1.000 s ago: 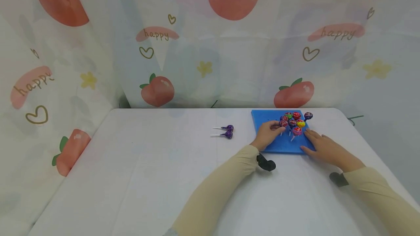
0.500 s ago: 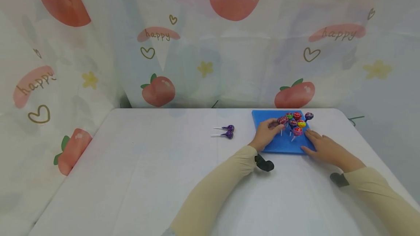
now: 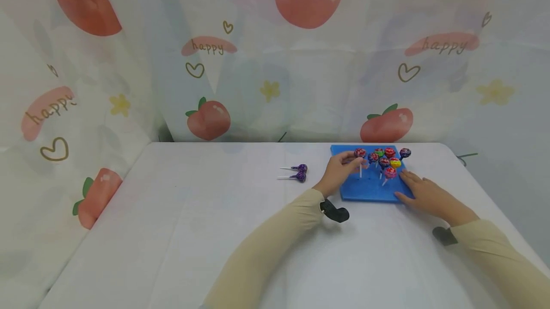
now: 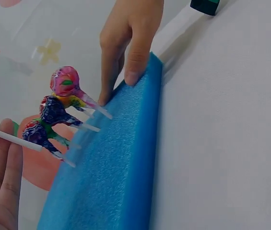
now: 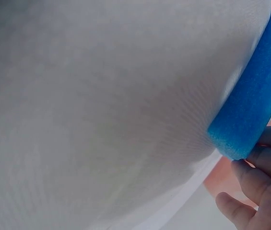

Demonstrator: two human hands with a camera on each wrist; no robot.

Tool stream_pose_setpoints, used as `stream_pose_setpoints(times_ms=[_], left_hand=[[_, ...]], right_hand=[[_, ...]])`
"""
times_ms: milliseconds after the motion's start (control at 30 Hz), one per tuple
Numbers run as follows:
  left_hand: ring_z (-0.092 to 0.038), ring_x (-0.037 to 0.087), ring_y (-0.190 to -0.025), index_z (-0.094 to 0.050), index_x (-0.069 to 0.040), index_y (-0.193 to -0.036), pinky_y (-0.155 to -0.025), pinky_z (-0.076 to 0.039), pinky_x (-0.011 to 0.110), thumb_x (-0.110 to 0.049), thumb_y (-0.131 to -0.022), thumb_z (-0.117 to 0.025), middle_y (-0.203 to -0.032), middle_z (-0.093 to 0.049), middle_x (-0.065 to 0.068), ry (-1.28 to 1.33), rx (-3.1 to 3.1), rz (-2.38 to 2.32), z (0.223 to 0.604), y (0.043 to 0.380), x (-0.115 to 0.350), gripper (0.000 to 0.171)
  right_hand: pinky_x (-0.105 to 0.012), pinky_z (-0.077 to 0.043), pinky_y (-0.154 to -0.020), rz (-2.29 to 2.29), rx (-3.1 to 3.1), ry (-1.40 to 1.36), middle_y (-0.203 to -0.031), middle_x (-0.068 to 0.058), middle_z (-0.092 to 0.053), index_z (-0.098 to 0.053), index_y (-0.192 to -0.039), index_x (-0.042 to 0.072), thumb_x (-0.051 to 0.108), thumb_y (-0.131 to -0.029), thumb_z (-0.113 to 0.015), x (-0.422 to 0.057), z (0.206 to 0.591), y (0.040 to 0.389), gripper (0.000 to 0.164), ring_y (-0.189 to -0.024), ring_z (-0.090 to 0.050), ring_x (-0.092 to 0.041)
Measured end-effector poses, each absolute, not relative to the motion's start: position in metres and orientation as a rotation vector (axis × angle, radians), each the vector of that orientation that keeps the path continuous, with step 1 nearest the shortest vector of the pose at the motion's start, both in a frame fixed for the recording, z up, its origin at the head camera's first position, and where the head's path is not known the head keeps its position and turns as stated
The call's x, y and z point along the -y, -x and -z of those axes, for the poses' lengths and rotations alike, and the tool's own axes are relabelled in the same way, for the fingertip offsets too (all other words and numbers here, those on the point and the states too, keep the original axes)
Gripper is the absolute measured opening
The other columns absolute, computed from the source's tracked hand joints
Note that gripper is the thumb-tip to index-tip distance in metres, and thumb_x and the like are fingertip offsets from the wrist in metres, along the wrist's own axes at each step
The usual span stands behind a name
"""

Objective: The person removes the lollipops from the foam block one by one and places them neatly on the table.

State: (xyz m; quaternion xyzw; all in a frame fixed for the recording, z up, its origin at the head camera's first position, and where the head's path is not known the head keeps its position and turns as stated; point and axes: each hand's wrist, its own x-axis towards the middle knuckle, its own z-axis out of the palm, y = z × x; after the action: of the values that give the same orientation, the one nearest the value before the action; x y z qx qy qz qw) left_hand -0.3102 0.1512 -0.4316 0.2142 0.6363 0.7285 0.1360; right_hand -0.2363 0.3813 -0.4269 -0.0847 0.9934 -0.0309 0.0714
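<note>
My left hand (image 3: 337, 173) pinches a red-and-dark wrapped lollipop (image 3: 360, 153) over the left part of a blue foam board (image 3: 367, 193). Its white stick (image 4: 17, 139) ends in the air, apart from the foam in the left wrist view. Several other wrapped lollipops, among them a pink one (image 3: 389, 172) and a yellow one (image 3: 395, 163), stand with their sticks in the board's right half. My right hand (image 3: 425, 197) rests at the right edge of the board, its fingers (image 5: 265, 160) against the foam side and the thumb near the front corner.
On the white table (image 3: 215, 232), left of the board, lie two purple lollipops (image 3: 301, 176) side by side with sticks pointing left. Behind the table hangs a curtain (image 3: 318, 84) printed with peaches. The table's right edge runs close beyond my right hand.
The left hand has drawn one lollipop out of the cluster and carried it left across the board. The right hand has stayed at the board's edge.
</note>
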Motion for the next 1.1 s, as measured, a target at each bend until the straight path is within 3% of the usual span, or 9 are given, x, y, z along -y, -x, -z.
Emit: stream_pose_setpoints(times_ms=[200, 667, 967, 1100], left_hand=[[-0.066, 0.028, -0.104, -0.058, 0.000, -0.120, -0.091, -0.052, 0.037, -0.017, -0.095, -0.055, -0.114, -0.066, 0.019, -0.593, -1.872, -2.090, 0.420, 0.313, -0.130, 0.031], [-0.067, 0.028, -0.102, -0.058, 0.003, -0.120, -0.084, -0.054, 0.027, -0.008, -0.093, -0.056, -0.114, -0.066, 0.021, -0.635, -2.014, -1.997, 0.411, 0.320, -0.066, 0.029], [-0.068, 0.018, -0.094, -0.064, 0.004, -0.110, -0.084, -0.054, 0.026, -0.013, -0.092, -0.059, -0.109, -0.069, 0.019, -0.623, -2.120, -1.902, 0.404, 0.318, -0.029, 0.025], [-0.068, 0.026, -0.098, -0.065, 0.003, -0.107, -0.083, -0.055, 0.026, -0.013, -0.091, -0.060, -0.107, -0.069, 0.018, -0.593, -2.162, -1.862, 0.402, 0.317, -0.015, 0.023]], right_hand=[[-0.067, -0.028, -0.100, 0.093, -2.989, 0.259, -0.140, -0.039, -0.030, -0.034, -0.136, -0.016, 0.043, -0.089, -0.056, -0.383, 0.429, 0.237, 0.078, -0.125, -0.031, -0.058], [-0.067, -0.026, -0.101, 0.104, -2.987, 0.268, -0.139, -0.040, -0.029, -0.033, -0.136, -0.016, 0.045, -0.090, -0.055, -0.382, 0.427, 0.236, 0.080, -0.125, -0.030, -0.058], [-0.066, -0.025, -0.102, 0.098, -2.983, 0.268, -0.140, -0.040, -0.029, -0.033, -0.136, -0.016, 0.044, -0.090, -0.055, -0.383, 0.429, 0.238, 0.079, -0.126, -0.030, -0.057], [-0.066, -0.024, -0.103, 0.090, -2.980, 0.265, -0.139, -0.040, -0.028, -0.033, -0.135, -0.017, 0.046, -0.090, -0.054, -0.385, 0.432, 0.239, 0.080, -0.126, -0.029, -0.057]])
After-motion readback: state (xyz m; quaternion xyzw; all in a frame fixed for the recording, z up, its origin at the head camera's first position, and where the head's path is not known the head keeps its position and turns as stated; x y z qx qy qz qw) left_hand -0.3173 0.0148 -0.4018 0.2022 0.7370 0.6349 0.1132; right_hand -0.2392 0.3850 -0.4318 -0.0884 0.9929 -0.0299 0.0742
